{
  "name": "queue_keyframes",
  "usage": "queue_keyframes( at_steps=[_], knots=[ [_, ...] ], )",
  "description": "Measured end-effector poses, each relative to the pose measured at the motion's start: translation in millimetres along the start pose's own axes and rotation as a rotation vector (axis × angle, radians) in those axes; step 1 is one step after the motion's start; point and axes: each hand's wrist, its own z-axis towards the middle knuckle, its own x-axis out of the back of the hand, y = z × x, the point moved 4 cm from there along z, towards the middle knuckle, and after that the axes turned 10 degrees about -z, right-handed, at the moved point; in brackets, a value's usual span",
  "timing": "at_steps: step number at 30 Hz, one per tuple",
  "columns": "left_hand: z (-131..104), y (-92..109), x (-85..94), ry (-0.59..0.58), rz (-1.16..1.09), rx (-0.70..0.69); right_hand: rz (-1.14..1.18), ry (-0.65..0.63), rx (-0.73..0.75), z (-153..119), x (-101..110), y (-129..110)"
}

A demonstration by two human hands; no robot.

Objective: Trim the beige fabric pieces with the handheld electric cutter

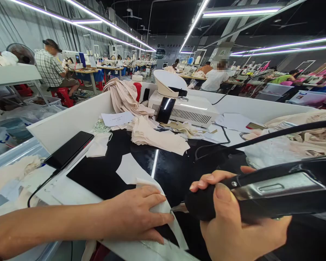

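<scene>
My left hand (139, 214) lies flat with its fingers spread, pressing a curved off-white fabric piece (163, 197) onto the glossy black work surface (97, 177). A paler flat piece (129, 168) shows beyond the fingers, partly under the fabric. At the right, my right hand (236, 228) is wrapped round a black corded handheld tool (282, 195) with a metal plate on its side. The tool's narrow tip (180, 207) points left and appears to meet the fabric edge, close to my left fingertips; exact contact is unclear.
A stack of cut beige fabric (159, 136) lies ahead, before a propped phone (165, 110) and a vented white machine (184, 108). Another phone (70, 149) lies left, with a cable. The tool's black cord (274, 136) crosses the right side. Co-workers sit beyond the white partition (70, 127).
</scene>
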Motion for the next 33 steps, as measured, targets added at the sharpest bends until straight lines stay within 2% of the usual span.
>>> queue_keyframes(
  at_steps=[10, 20, 33],
  knots=[
    [-0.4, 0.7, -3.9, -0.029, 0.017, 0.024, 0.006, -0.001, -0.037, 0.3, 0.2, -3.8],
    [-4.1, 6.3, -7.4, -0.016, 0.028, 0.002, 0.05, 0.005, 0.025, 6.6, -11.7, -7.0],
    [0.5, 10.3, -10.9, -0.011, 0.009, -0.008, 0.077, 0.004, 0.034, 6.8, -14.0, -2.5]
  ],
)
